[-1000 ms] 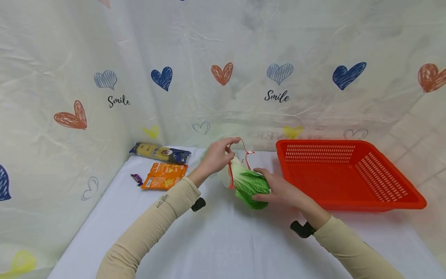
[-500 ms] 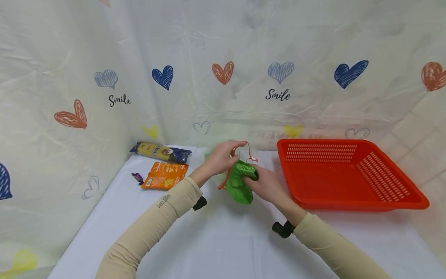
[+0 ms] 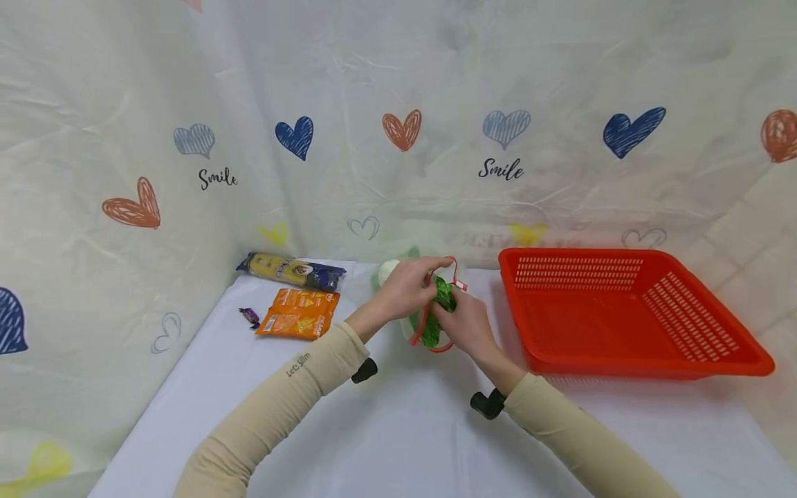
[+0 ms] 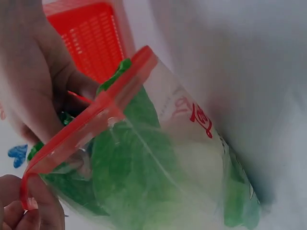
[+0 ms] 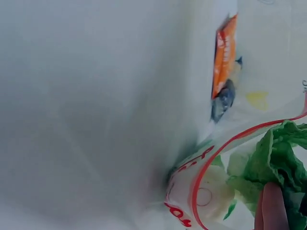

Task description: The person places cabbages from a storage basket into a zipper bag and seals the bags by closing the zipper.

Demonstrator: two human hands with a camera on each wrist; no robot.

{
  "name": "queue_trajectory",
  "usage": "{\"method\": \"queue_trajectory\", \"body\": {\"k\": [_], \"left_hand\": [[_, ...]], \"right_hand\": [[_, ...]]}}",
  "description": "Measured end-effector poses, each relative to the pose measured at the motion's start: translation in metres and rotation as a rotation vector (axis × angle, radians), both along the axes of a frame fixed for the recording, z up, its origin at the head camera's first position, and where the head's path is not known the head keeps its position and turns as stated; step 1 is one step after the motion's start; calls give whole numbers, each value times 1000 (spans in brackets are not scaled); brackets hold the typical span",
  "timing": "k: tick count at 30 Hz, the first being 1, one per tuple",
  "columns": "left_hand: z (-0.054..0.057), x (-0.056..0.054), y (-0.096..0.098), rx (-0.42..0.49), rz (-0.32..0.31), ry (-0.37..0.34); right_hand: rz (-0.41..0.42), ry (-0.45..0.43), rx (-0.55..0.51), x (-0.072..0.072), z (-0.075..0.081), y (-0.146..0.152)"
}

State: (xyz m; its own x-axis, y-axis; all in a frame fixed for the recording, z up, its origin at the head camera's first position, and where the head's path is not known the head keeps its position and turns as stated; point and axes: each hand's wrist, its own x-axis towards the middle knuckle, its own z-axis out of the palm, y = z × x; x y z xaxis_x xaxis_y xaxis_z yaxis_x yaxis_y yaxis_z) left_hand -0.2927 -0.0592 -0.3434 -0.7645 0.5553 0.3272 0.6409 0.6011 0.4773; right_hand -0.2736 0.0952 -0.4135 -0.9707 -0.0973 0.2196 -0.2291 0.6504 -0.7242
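A clear plastic bag with a red rim and red lettering lies with its mouth facing me. My left hand pinches the rim at the upper side of the mouth. Reaching into that mouth, my right hand grips the leafy green end of a napa cabbage. Most of the cabbage is inside the bag, its leaves bunched at the opening. Through the plastic, the right wrist view shows a pale round shape deeper in the bag. My right fingertips are partly hidden by leaves.
A red plastic basket stands at the right. On the left lie an orange snack packet, a blue-and-yellow long package and a small purple wrapped candy. A heart-print sheet hangs behind the white table.
My right hand has moved left and pushed the cabbage's leafy end into the bag, folding the leaves inward. My left hand still holds the rim and has shifted slightly right.
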Motion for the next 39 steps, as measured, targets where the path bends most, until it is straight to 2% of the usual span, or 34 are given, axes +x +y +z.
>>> {"method": "queue_trajectory", "body": {"k": [4, 6, 8, 12, 15, 19, 22, 25, 29, 32, 35, 37, 39], "left_hand": [[3, -3, -1, 14, 67, 9], [5, -4, -3, 22, 97, -2], [6, -5, -2, 15, 94, 1], [8, -2, 4, -17, 21, 17], [9, 1, 8, -31, 12, 14], [10, 3, 8, -11, 50, -5], [9, 3, 5, 4, 41, -10], [7, 2, -1, 21, 39, -14], [8, 1, -11, 39, 76, -14], [10, 0, -17, 57, 108, -20], [12, -2, -21, 84, 125, -28], [13, -3, -23, 96, 130, -28], [13, -4, -24, 98, 130, -23]], "right_hand": [[57, -58, -102, 0, 1, -3], [107, -42, -122, 0, 2, -3], [128, 38, -72, 1, 2, -4], [109, 227, 87, -1, 3, -9], [73, 255, 164, -5, 6, -15], [57, 211, 210, -12, 6, -20], [75, 176, 212, -13, 6, -21], [137, 119, 206, -13, 7, -18], [260, 7, 182, -10, 21, -6], [295, -85, 88, -9, 36, 8], [266, -178, -142, -13, 47, 23], [232, -220, -316, -19, 48, 33], [194, -242, -437, -25, 47, 42]]}}
